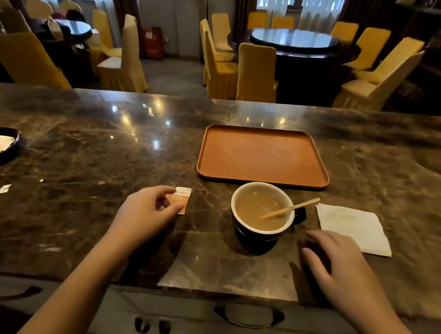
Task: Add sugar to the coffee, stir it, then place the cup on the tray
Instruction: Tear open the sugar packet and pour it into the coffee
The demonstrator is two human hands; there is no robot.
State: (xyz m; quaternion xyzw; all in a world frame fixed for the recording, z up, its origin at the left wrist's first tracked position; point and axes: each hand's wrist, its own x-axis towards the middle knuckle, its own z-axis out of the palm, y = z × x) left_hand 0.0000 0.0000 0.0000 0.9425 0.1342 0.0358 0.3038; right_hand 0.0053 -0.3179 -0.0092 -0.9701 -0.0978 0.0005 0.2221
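A dark cup (257, 236) with a white inside holds milky coffee and stands on the marble counter just in front of the orange tray (261, 179). A wooden stir stick (298, 207) leans in the cup, pointing right. My left hand (146, 211), to the left of the cup, pinches an orange and white sugar packet (182, 199) low over the counter. My right hand (337, 266) hovers to the right of the cup with fingers spread, holding nothing.
A white napkin (353, 228) lies right of the cup. A dark plate (6, 149) with paper on it sits at the far left edge. Small paper scraps (4, 188) lie on the counter's left. Yellow chairs and round tables stand beyond the counter.
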